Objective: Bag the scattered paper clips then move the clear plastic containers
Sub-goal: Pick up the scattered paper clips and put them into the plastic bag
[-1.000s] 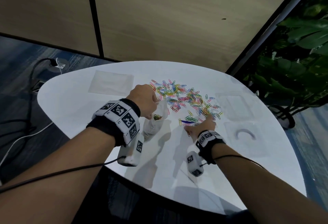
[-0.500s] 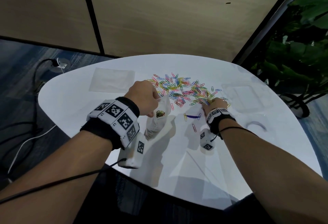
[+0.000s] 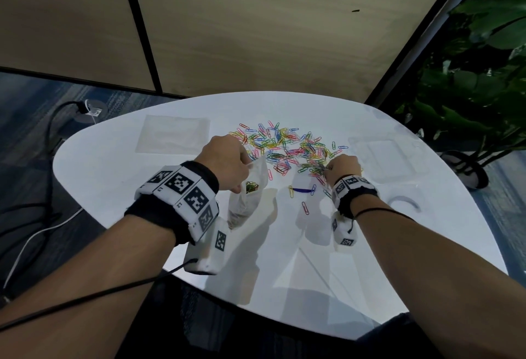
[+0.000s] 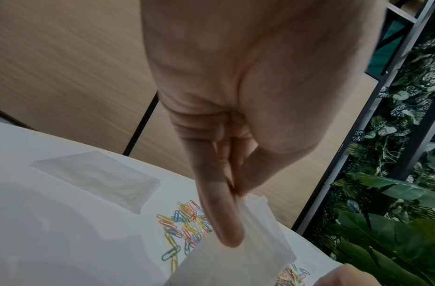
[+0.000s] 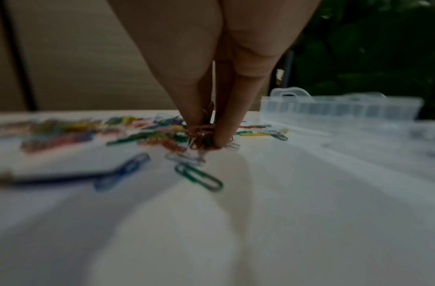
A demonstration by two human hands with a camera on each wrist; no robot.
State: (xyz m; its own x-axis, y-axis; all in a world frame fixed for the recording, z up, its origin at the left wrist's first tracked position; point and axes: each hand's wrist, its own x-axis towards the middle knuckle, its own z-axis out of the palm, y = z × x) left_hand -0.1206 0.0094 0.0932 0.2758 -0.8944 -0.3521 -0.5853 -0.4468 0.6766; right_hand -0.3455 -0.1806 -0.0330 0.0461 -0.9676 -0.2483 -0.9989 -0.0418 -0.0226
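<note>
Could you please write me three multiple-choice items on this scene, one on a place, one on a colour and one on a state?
1. Where does the flat spare bag lie?
A. On the table, beyond the left hand
B. Under the clear box
C. On the floor

2. What colour is the lone clip nearest the right wrist camera?
A. Yellow
B. Green
C. Pink

3. What is the right hand doing?
A. Resting flat and idle
B. Pinching a bunch of clips
C. Lifting the clear box

Answers:
1 A: the head view shows it flat on the table, past the left hand, which holds another bag.
2 B: it shows green against the white top.
3 B: its fingers close on clips at the edge of the pile, away from the clear box.
</note>
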